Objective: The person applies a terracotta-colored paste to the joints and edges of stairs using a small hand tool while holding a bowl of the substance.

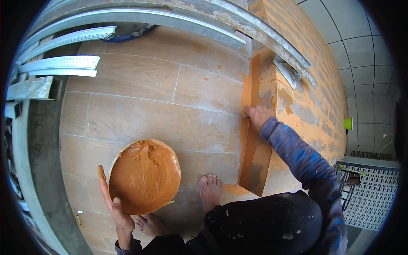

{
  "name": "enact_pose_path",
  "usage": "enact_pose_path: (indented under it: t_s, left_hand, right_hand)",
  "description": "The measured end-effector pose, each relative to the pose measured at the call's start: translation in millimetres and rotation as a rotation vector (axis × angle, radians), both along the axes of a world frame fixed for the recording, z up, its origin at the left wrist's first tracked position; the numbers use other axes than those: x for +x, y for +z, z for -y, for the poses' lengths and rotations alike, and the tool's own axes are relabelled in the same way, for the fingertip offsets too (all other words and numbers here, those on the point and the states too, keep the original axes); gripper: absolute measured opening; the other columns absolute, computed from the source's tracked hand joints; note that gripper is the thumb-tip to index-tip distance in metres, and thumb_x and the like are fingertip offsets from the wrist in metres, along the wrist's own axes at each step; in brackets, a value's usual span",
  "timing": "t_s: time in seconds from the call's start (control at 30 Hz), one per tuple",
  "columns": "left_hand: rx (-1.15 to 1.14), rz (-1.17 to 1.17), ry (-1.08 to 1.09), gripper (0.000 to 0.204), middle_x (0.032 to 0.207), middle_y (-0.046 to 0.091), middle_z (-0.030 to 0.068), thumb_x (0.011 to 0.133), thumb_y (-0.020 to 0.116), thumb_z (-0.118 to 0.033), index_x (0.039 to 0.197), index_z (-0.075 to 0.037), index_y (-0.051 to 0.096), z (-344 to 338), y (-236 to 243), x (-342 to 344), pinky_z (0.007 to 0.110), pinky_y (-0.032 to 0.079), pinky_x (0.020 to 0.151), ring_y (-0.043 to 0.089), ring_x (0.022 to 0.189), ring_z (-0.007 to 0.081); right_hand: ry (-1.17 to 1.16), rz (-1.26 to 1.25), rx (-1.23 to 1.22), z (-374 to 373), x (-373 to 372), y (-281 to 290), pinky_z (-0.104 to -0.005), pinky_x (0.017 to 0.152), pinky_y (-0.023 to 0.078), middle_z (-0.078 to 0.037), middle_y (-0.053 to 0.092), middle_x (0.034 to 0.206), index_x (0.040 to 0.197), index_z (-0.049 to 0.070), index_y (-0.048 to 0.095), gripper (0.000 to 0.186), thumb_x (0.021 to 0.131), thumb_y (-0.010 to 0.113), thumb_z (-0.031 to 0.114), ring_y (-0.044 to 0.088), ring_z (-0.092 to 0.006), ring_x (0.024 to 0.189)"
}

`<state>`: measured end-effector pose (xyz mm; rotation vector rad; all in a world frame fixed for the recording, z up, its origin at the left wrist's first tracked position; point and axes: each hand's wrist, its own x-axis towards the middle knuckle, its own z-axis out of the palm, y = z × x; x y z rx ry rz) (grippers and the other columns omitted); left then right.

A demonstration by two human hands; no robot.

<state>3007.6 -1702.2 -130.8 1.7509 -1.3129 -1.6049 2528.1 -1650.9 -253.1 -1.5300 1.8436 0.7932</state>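
Observation:
My left hand [118, 212] grips the side of a round tub [171, 149], thumb at the rim and fingers round the outside. Orange-brown paste [144, 178] lies inside it, streaked and ridged. My right hand [258, 116] is closed low against the side of a long raised step [267, 95]. Whatever it holds is hidden by the fingers. An orange band [245, 168] of smooth paste runs along the step's foot, beside grey patches. Orange paste with grey gaps also covers the step's broad top.
Metal profiles [59, 63] jut in from the left, and a long rusty metal bar [272, 36] crosses the far side. A grey scrap [289, 74] lies on the step. My bare foot [211, 189] stands on wood-look tiles. A green container [348, 123] is at far right.

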Motion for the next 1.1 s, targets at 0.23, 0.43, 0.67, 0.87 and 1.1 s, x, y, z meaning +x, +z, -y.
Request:
enact_pose_path:
  t_s: [0.23,0.43,0.67,0.87,1.1]
  left_hand:
    - [0.034,-0.022,-0.079,0.107,0.162,0.034,0.0221,0.095,0.046,-0.071,0.166,0.000,0.010,6.1,1.2,-24.2,0.046,0.030,0.121,0.040,0.146,0.0308]
    - [0.050,0.023,0.020,0.110,0.159,0.037,0.0237,0.092,0.051,-0.070,0.166,0.000,0.010,0.7,-30.2,-15.3,0.047,0.033,0.120,0.043,0.144,0.0319]
    - [0.099,0.002,0.102,0.103,0.164,0.033,0.0181,0.089,0.053,-0.061,0.166,-0.003,0.017,-1.2,-53.1,-8.1,0.048,0.029,0.123,0.038,0.148,0.0314]
    - [0.054,0.000,0.150,0.112,0.150,0.048,0.0232,0.090,0.054,-0.070,0.166,-0.002,0.008,1.7,-32.2,-14.6,0.047,0.036,0.118,0.048,0.139,0.0334]
    - [0.034,0.069,0.117,0.111,0.154,0.045,0.0233,0.090,0.053,-0.070,0.166,-0.002,0.010,-10.4,-40.7,5.0,0.048,0.036,0.118,0.047,0.140,0.0331]
  right_hand:
    - [0.473,-0.104,-0.460,63.0,-120.1,-57.4,-0.0378,0.094,0.052,-0.008,0.074,0.099,0.094,0.010,0.076,0.018,0.090,0.060,0.018,0.060,-0.0275,0.115]
    - [0.624,-0.298,-0.170,101.8,-155.3,-133.6,-0.0366,0.098,0.050,-0.004,0.075,0.105,0.093,0.015,0.081,0.024,0.093,0.058,0.022,0.054,-0.0271,0.124]
    - [0.703,-0.284,0.062,89.0,-121.5,-126.9,-0.0428,0.098,0.049,-0.002,0.075,0.102,0.096,0.020,0.081,0.026,0.096,0.055,0.025,0.060,-0.0277,0.117]
    - [0.718,-0.065,0.116,31.1,-77.3,-88.9,-0.0413,0.092,0.052,-0.007,0.074,0.097,0.092,0.019,0.079,0.025,0.095,0.055,0.024,0.066,-0.0273,0.109]
    - [0.404,-0.165,-0.307,82.7,-101.2,-77.8,-0.0445,0.091,0.056,-0.013,0.072,0.106,0.097,0.009,0.074,0.018,0.092,0.056,0.012,0.067,-0.0325,0.107]
